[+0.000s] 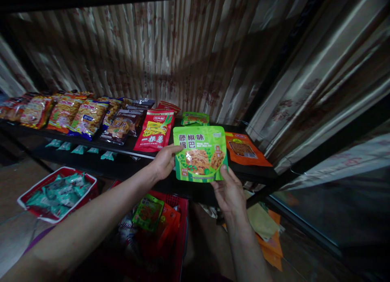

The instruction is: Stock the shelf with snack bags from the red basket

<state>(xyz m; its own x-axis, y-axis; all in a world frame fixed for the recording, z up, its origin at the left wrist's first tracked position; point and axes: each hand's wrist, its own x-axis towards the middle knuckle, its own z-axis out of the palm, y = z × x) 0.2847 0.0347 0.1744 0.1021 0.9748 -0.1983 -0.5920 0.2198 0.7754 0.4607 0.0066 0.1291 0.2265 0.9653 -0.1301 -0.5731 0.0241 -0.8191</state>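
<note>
Between my two hands is a green snack bag (201, 154), upright with its printed front toward me, just before the black shelf (258, 171). My left hand (166, 161) pinches its left edge, and my right hand (229, 188) grips its lower right corner with the thumb on the front. Behind it on the shelf lies another green bag (195, 118). A red snack bag (156, 130) sits to its left, and an orange bag (246, 148) lies flat to its right.
Several snack bags (88, 119) line the shelf's left part. Below stand a red box (22, 203) of teal packets and a red basket (183, 217) holding green and orange bags. Orange sheets (271, 249) lie on the floor at right. A curtain (170, 50) hangs behind.
</note>
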